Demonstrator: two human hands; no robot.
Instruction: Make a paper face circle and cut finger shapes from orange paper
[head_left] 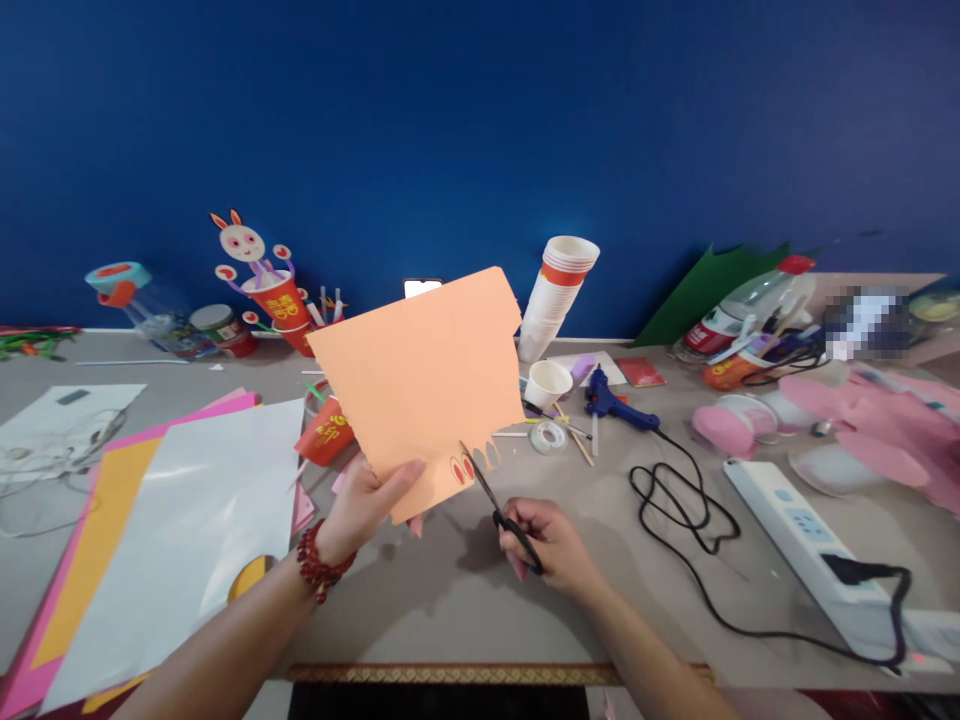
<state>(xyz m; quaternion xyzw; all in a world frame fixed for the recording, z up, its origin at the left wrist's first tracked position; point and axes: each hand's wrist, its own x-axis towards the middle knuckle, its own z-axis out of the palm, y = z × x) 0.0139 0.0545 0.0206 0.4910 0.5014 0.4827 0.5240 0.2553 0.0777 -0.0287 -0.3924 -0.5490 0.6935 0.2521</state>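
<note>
A sheet of light orange paper (420, 380) is raised above the table, tilted, its lower left part pinched in my left hand (375, 495) with the thumb on top. Two red-filled ear shapes (462, 470) are drawn near its lower edge, and beside them the edge has ragged cut-outs. My right hand (544, 540) is closed around the black handles of a pair of scissors (487, 485). The blades reach up to the paper just right of the drawn ears. Behind the sheet, a red paper cup (326, 430) is partly hidden.
Coloured and white sheets (195, 520) lie at the left. A rabbit-face cup figure (244, 243) and a cup stack (555, 300) stand along the blue wall. At the right are a blue glue gun (611, 400), its tangled black cord, a power strip (802, 530) and pink pieces (892, 430).
</note>
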